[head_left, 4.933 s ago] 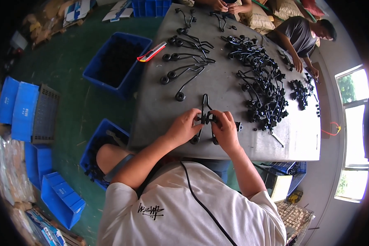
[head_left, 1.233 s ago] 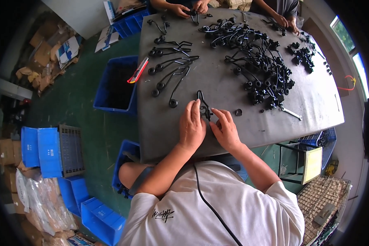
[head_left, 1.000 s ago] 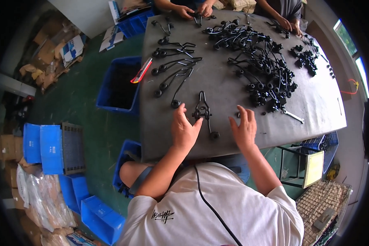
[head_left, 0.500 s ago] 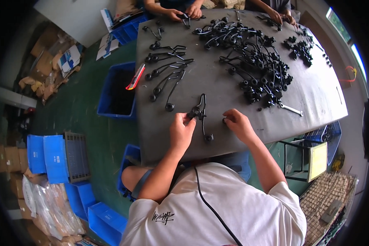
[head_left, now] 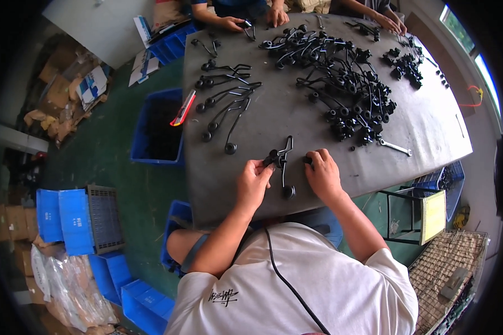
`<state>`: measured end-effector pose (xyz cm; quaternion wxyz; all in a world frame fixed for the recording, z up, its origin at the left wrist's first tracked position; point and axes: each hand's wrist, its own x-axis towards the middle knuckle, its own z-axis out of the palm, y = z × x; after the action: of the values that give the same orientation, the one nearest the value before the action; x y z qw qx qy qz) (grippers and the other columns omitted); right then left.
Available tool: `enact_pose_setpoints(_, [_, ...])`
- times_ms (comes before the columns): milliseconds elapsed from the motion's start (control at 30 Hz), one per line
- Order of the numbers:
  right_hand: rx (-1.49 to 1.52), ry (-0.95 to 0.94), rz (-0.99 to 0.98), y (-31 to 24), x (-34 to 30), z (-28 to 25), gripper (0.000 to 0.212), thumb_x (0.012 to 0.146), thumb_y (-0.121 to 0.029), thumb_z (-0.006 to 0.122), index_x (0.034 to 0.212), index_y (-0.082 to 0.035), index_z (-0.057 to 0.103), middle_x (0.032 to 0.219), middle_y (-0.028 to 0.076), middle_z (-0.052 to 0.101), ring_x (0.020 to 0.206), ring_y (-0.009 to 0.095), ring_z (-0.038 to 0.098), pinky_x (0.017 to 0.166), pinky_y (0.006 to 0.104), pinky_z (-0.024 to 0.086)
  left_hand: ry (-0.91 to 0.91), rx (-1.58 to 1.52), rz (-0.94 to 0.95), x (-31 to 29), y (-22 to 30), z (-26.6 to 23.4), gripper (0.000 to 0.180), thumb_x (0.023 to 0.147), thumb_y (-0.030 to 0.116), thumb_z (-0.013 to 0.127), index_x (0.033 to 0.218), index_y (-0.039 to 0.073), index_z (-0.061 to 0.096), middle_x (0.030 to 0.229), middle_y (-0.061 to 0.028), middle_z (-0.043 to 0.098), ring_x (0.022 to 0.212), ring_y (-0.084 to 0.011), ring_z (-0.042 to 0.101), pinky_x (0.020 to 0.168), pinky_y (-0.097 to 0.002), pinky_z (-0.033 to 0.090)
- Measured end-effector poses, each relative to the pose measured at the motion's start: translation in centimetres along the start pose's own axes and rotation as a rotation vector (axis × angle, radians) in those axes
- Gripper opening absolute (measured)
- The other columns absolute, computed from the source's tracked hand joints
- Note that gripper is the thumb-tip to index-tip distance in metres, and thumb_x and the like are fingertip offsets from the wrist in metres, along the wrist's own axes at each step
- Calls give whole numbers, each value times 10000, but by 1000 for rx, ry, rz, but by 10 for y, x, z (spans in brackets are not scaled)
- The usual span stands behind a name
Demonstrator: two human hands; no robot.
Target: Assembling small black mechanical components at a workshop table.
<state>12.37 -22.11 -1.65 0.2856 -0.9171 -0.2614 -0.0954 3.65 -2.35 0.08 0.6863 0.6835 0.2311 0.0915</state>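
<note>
Near the table's front edge, my left hand [head_left: 254,183] is closed on a black bent-rod part [head_left: 276,159]. It pinches the clamp-like middle; a narrow rod loop points away from me and a round rubber-looking end points toward me. Just to the right, my right hand [head_left: 324,173] has its fingers curled round a small black piece [head_left: 308,160], mostly hidden by them. The two hands are a short gap apart. Several similar bent rods [head_left: 229,86] with round black ends lie in a row at the table's left.
A large heap of black rod parts [head_left: 341,84] covers the table's [head_left: 223,190] middle right. An open-end wrench [head_left: 395,148] lies beside it. A red utility knife [head_left: 183,108] rests at the left edge, above a blue bin [head_left: 157,125]. Across the table, two co-workers' hands [head_left: 276,15] handle parts.
My left hand has shifted right with the bent-rod part, which is now more tilted. My right hand has turned, its knuckles facing up more. A co-worker's hands at the far edge have moved apart.
</note>
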Motion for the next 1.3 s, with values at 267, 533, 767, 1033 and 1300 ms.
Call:
enact_pose_setpoints(267, [982, -184, 140, -36, 17, -10, 274, 873, -5, 741, 1132, -31, 657, 1019, 29, 543, 820, 79, 552, 737, 236, 477, -92, -106, -93, 0, 6, -4, 299, 961, 218, 710, 1087, -19, 580, 923, -69, 701, 618, -60, 543, 548, -210, 440])
enact_pose_setpoints(533, [772, -244, 40, -42, 21, -26, 292, 866, -24, 750, 1143, -36, 661, 995, 32, 556, 778, 102, 565, 706, 255, 487, -115, -131, -108, 1, 2, -3, 324, 955, 229, 718, 1102, -21, 573, 927, -77, 703, 619, -64, 539, 550, -214, 435])
enact_pose_setpoints(767, [30, 250, 325, 71, 3, -34, 244, 882, -122, 709, 1107, -76, 627, 1037, 136, 602, 900, 306, 648, 749, 417, 529, -126, -169, -94, 0, -1, -9, 291, 969, 204, 695, 1112, -19, 573, 964, -108, 713, 648, -75, 559, 552, -217, 445])
enact_pose_setpoints(1033, [-93, -10, 325, 83, 11, -46, 173, 929, -139, 631, 1083, -63, 613, 1055, 176, 600, 987, 417, 618, 839, 503, 514, -95, -149, -66, -3, -4, -5, 305, 960, 204, 708, 1103, -30, 575, 931, -82, 713, 600, -60, 547, 522, -211, 436])
enact_pose_setpoints(1300, [643, -141, -3, -38, 7, -30, 203, 873, 12, 720, 1062, -42, 670, 983, 64, 633, 807, 178, 626, 673, 300, 501, -100, -124, -80, -2, 0, 1, 289, 946, 202, 729, 1069, -12, 579, 887, -44, 694, 584, -49, 529, 517, -206, 419])
